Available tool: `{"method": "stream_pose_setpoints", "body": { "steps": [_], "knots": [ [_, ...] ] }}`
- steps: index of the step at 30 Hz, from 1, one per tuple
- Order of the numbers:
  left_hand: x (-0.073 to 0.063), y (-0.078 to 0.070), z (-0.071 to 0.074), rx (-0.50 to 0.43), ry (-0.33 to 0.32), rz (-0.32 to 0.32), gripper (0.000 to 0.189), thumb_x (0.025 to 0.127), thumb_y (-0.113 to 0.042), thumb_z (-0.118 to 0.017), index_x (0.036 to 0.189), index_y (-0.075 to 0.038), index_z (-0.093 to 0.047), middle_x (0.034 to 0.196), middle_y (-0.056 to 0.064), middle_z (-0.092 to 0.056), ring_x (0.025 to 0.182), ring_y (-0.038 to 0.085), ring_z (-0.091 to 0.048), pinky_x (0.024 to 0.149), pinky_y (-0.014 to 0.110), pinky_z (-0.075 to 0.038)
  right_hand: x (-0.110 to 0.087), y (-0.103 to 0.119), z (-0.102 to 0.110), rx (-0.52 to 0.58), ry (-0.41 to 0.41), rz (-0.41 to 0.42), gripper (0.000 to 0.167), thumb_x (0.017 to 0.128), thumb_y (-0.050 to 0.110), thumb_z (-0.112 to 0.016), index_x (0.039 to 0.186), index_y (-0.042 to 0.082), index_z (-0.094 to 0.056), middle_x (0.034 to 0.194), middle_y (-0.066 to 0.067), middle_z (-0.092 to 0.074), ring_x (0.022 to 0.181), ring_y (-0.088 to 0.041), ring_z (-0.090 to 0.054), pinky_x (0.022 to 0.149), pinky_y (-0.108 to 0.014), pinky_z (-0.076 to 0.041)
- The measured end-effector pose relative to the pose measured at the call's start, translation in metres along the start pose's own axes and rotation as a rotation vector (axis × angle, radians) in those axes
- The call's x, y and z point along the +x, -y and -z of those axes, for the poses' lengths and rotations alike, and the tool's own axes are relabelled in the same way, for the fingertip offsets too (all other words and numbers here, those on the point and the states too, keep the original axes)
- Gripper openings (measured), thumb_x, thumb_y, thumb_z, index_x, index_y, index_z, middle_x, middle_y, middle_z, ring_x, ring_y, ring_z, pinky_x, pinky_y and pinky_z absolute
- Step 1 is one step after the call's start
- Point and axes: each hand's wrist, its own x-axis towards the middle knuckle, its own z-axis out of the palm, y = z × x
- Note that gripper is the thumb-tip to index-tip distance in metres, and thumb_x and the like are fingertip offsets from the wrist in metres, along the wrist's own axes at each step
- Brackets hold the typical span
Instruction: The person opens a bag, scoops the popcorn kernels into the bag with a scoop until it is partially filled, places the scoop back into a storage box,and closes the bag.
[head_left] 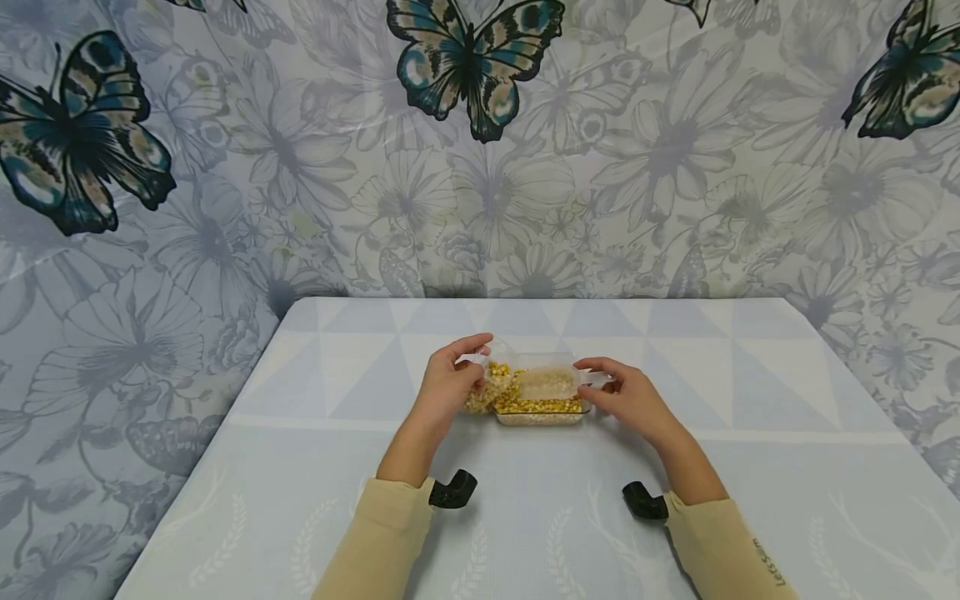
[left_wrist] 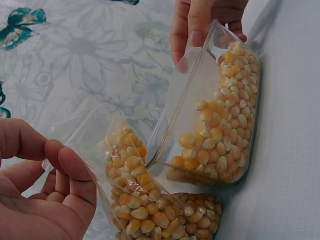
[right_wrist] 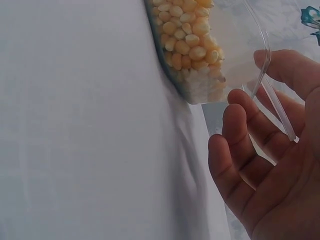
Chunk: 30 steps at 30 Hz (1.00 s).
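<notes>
My left hand [head_left: 453,379] pinches the top edge of a clear zip bag [left_wrist: 87,130] of yellow corn kernels. The bag leans against the left end of a clear rectangular container [head_left: 540,419] on the table. Loose kernels [left_wrist: 232,115] lie in the container, heaped along its base. My right hand [head_left: 618,392] is at the container's right end, its thumb [right_wrist: 280,65] by the rim. Its curled fingers hold the narrow handle [right_wrist: 279,110] of a translucent plastic scoop [head_left: 549,383], whose wide part overlaps the container in the head view.
A table [head_left: 525,517] with a pale triangle-and-leaf patterned cover lies under everything. Behind it hangs a floral cloth [head_left: 495,217] with butterflies. Black wrist pieces [head_left: 453,489] stick out inward from both sleeves.
</notes>
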Motion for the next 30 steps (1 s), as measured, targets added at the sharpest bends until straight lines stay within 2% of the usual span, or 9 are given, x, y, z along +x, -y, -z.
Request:
{"method": "stream_pose_setpoints", "body": {
  "steps": [7, 16, 24, 30],
  "knots": [
    [0.001, -0.001, -0.001, 0.003, -0.014, 0.001, 0.057, 0.085, 0.011, -0.048, 0.136, -0.010, -0.062, 0.119, 0.009, -0.057, 0.069, 0.016, -0.046, 0.065, 0.030, -0.042, -0.004, -0.001, 0.013, -0.002, -0.004, -0.014, 0.047, 0.093, 0.030, -0.071, 0.137, 0.018, -0.060, 0.138, -0.017, -0.057, 0.075, -0.024, -0.064, 0.056, -0.028, -0.045],
    [0.001, -0.001, -0.002, 0.007, -0.034, 0.018, 0.057, 0.084, 0.011, -0.049, 0.133, -0.012, -0.064, 0.119, 0.008, -0.057, 0.070, 0.014, -0.047, 0.065, 0.027, -0.044, -0.006, -0.016, 0.037, -0.034, -0.003, -0.048, 0.049, 0.094, 0.035, -0.068, 0.139, 0.018, -0.058, 0.138, -0.016, -0.057, 0.079, -0.025, -0.067, 0.064, -0.033, -0.050],
    [0.001, -0.002, -0.002, 0.004, -0.032, 0.020, 0.058, 0.083, 0.011, -0.049, 0.136, -0.008, -0.062, 0.118, 0.008, -0.057, 0.070, 0.014, -0.048, 0.064, 0.026, -0.044, -0.012, -0.025, 0.057, -0.076, -0.011, -0.078, 0.051, 0.096, 0.034, -0.066, 0.142, 0.017, -0.055, 0.116, -0.018, -0.070, 0.081, -0.023, -0.068, 0.069, -0.034, -0.052],
    [0.001, -0.002, -0.002, 0.007, -0.028, 0.020, 0.058, 0.083, 0.011, -0.049, 0.136, -0.008, -0.062, 0.119, 0.009, -0.057, 0.069, 0.014, -0.048, 0.064, 0.026, -0.044, -0.016, -0.030, 0.070, -0.089, -0.004, -0.094, 0.053, 0.097, 0.035, -0.065, 0.145, 0.017, -0.052, 0.118, -0.018, -0.070, 0.083, -0.021, -0.069, 0.070, -0.033, -0.053]
  ]
}}
